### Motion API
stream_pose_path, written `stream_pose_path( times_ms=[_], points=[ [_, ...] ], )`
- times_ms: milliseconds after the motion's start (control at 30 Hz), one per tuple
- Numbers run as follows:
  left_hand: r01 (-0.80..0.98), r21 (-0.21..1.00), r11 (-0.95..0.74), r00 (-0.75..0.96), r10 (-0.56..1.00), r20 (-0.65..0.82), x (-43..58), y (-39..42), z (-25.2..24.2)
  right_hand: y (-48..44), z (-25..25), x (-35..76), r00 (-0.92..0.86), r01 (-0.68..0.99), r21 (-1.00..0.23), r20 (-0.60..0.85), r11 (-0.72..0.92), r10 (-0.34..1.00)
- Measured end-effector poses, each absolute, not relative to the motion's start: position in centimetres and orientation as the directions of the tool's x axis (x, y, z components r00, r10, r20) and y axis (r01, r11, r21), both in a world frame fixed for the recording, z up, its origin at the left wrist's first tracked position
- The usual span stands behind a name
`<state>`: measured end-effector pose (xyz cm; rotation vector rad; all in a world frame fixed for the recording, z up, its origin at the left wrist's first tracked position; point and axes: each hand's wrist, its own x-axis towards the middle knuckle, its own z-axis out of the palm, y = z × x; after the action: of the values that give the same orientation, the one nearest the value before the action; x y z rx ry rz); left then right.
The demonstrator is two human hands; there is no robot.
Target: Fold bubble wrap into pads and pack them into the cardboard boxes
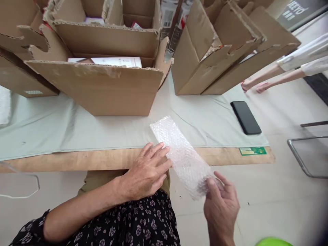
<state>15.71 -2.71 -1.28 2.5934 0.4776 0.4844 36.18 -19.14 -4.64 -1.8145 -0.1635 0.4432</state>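
A long, clear bubble wrap bag lies slantwise over the table's front edge, its far end on the cloth and its near end off the edge. My right hand pinches the near right corner between thumb and fingers. Along the left side of the bag is my left hand, palm down with fingers stretched out and slightly apart. Its fingertips touch the edge of the bag; whether anything is under the palm is hidden. Inside the bag, I cannot make out any contents.
Behind the bag stands an open cardboard box with white packets in it. More cardboard boxes stand at the right and left. A black phone lies on the pale cloth. Another person's legs show at the right, beyond the table.
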Motion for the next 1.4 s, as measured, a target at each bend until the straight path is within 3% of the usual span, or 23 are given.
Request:
stream_pose_path(
  times_ms=[67,133,267,500,667,767,867,967,1067,1133,1233,1333,1400],
  points=[
    [0.217,0.489,-0.845,0.893,0.374,0.25,16.1,-2.6,-1.4,-19.7,-5.3,34.2,0.86,-0.35,-0.911,-0.405,-0.219,0.31],
    [0.203,0.481,-0.853,0.904,0.352,0.243,15.9,-2.5,-1.5,-19.6,-5.5,32.1,0.714,-0.559,-0.809,-0.581,-0.182,0.389],
    [0.204,0.476,-0.856,0.918,0.336,0.211,15.0,-1.8,-1.8,-18.4,-5.4,29.0,0.392,-0.753,-0.624,-0.682,-0.211,0.618],
    [0.211,0.522,-0.827,0.912,0.358,0.199,12.3,-0.2,-0.5,-15.5,-4.9,27.9,0.377,-0.801,-0.59,-0.63,-0.102,0.679],
    [0.176,0.48,-0.859,0.956,0.265,0.122,10.7,-1.7,-0.9,-15.5,-4.8,28.2,0.303,-0.781,-0.597,-0.617,-0.182,0.726],
    [0.129,0.453,-0.882,0.934,0.262,0.244,11.3,-2.5,-2.2,-15.9,-4.6,28.3,0.258,-0.77,-0.603,-0.59,-0.206,0.765],
    [0.156,0.528,-0.835,0.831,0.4,0.386,12.6,-2.4,-2.8,-16.5,-4.4,29.0,0.229,-0.727,-0.657,-0.508,-0.202,0.83],
    [0.234,0.669,-0.706,0.719,0.588,0.37,13.7,-2.0,-2.3,-17.6,-3.9,30.5,0.324,-0.529,-0.842,-0.311,-0.102,0.893],
    [0.343,0.745,-0.573,0.638,0.724,0.262,14.3,-1.8,-1.6,-18.3,-3.3,32.1,0.53,-0.023,-1.0,0.003,0.017,0.848],
    [0.384,0.756,-0.53,0.611,0.76,0.222,14.6,-1.9,-1.4,-17.7,-2.8,32.9,0.523,0.324,-0.943,0.246,0.077,0.816],
    [0.417,0.743,-0.524,0.584,0.781,0.222,14.8,-2.0,-1.6,-15.6,-2.5,33.1,0.28,0.663,-0.718,0.502,0.213,0.818],
    [0.434,0.699,-0.568,0.57,0.774,0.275,15.0,-2.3,-2.0,-13.3,-2.9,33.0,0.097,0.835,-0.501,0.539,0.226,0.837],
    [0.431,0.662,-0.613,0.575,0.752,0.322,15.2,-2.5,-2.3,-12.4,-3.4,33.0,0.072,0.879,-0.438,0.513,0.189,0.855]
  ],
)
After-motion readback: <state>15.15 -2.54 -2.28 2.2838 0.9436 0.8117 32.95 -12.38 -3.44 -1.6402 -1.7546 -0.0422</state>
